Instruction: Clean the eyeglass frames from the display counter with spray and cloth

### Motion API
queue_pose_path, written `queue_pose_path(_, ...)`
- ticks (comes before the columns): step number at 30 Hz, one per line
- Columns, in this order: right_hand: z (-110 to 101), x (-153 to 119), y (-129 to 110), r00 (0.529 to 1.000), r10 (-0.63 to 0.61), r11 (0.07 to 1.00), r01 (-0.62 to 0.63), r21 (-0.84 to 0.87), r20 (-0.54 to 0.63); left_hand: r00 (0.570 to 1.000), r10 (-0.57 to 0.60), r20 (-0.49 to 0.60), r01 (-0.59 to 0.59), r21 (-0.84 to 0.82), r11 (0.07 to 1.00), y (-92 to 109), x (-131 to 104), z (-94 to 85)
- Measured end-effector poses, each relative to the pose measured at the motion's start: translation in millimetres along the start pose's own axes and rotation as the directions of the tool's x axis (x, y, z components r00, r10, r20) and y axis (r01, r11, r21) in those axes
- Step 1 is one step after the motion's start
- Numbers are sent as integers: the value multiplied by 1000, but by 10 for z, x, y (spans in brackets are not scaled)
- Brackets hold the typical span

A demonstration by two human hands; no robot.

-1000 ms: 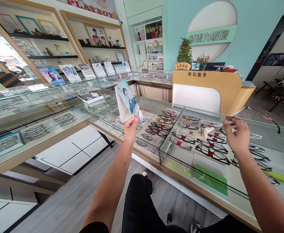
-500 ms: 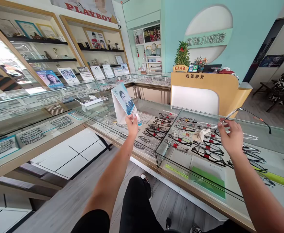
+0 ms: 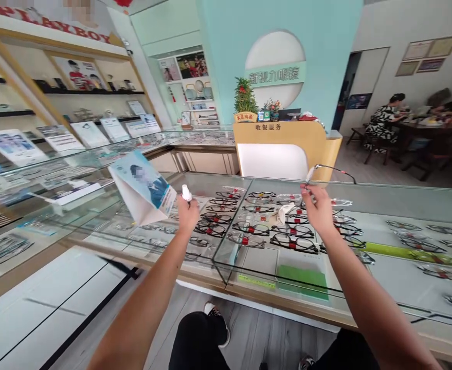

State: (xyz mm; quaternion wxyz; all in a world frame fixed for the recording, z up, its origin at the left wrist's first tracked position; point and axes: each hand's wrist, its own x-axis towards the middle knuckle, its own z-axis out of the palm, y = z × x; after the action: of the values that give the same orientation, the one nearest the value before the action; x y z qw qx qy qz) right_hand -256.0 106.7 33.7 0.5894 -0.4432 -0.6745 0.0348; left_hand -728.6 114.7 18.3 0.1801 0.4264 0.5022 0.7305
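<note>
My left hand is closed around a small spray bottle with a white top, above the glass counter. Most of the bottle's body is hidden by my fingers. Just left of that hand stands a tent-shaped display card with a picture of a person. Over the counter to the right, my right hand pinches a pair of eyeglasses by the frame, one dark temple reaching out to the right. A crumpled beige cloth lies on the glass between my hands.
Rows of eyeglass frames with red tags lie under the glass, along with a green sheet. Another glass case extends along the left. Behind stands a wooden cashier desk. People sit at a table at far right.
My left hand has moved from the display card's edge and now holds the spray bottle. The view has turned to the right. My right hand still holds the eyeglasses.
</note>
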Motion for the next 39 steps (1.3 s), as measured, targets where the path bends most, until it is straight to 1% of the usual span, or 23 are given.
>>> queue_pose_path(2, 6, 8, -29, 999, 40, 997, -41, 70, 17, 997, -32, 77, 34, -37, 999, 140, -46, 444)
queue_pose_path(3, 6, 9, -42, 998, 58, 993, -60, 104, 26, 988, -55, 141, 64, -56, 996, 223, -103, 695)
queue_pose_path(4, 4, 10, -53, 997, 74, 988, -78, 137, 33, 973, -73, 220, 92, -75, 993, 317, -182, 955)
queue_pose_path(5, 0, 11, -64, 995, 87, 982, -92, 168, 40, 940, -107, 325, 146, -99, 984, 419, -280, 1214)
queue_pose_path(6, -4, 13, -73, 994, 96, 975, -103, 195, 45, 861, -160, 484, 264, -154, 952, 529, -392, 1462)
queue_pose_path(7, -9, 18, -81, 993, 102, 970, -112, 217, 54, 758, -184, 626, 381, -195, 904, 640, -511, 1692)
queue_pose_path(9, -15, 32, -92, 991, 106, 963, -121, 240, 77, 558, -210, 803, 551, -170, 817, 843, -748, 2062)
queue_pose_path(10, -17, 39, -95, 990, 106, 962, -125, 243, 89, 491, -207, 846, 596, -153, 788, 922, -852, 2194)
queue_pose_path(11, -18, 45, -98, 989, 107, 961, -129, 244, 100, 444, -204, 873, 627, -139, 767, 980, -941, 2289)
queue_pose_path(12, -18, 49, -103, 988, 110, 960, -134, 246, 109, 414, -202, 887, 649, -133, 749, 1016, -1010, 2349)
queue_pose_path(14, -16, 43, -120, 986, 120, 955, -147, 257, 118, 387, -198, 901, 684, -136, 716, 1029, -1092, 2387)
queue_pose_path(16, -14, 22, -156, 983, 124, 948, -157, 276, 132, 370, -193, 909, 711, -144, 688, 989, -1113, 2359)
queue_pose_path(18, -11, -10, -204, 980, 122, 943, -164, 290, 159, 376, -189, 907, 716, -154, 680, 927, -1103, 2318)
queue_pose_path(19, -8, -28, -228, 977, 121, 940, -170, 294, 177, 396, -191, 898, 704, -164, 691, 893, -1097, 2304)
queue_pose_path(20, -4, -45, -251, 973, 124, 937, -180, 300, 197, 435, -195, 879, 679, -178, 712, 856, -1092, 2298)
queue_pose_path(21, 1, -63, -270, 967, 129, 932, -194, 308, 218, 490, -195, 849, 637, -197, 745, 819, -1092, 2299)
queue_pose_path(23, 14, -94, -300, 955, 145, 916, -228, 329, 258, 624, -172, 762, 499, -220, 838, 743, -1105, 2317)
queue_pose_path(24, 21, -108, -311, 949, 151, 909, -243, 339, 276, 681, -149, 717, 420, -215, 882, 707, -1116, 2329)
queue_pose_path(25, 26, -118, -321, 943, 156, 903, -256, 345, 293, 720, -124, 683, 347, -199, 917, 675, -1130, 2341)
queue_pose_path(26, 29, -125, -331, 937, 159, 899, -267, 348, 310, 741, -105, 663, 289, -175, 941, 648, -1145, 2350)
queue_pose_path(28, 30, -129, -350, 927, 159, 892, -282, 354, 339, 751, -88, 655, 222, -125, 967, 613, -1175, 2359)
queue_pose_path(33, 18, -111, -396, 924, 153, 871, -293, 393, 349, 743, -74, 665, 138, -44, 989, 605, -1226, 2349)
queue_pose_path(39, 14, -111, -421, 914, 149, 867, -304, 395, 377, 734, -75, 675, 134, -35, 990, 628, -1255, 2331)
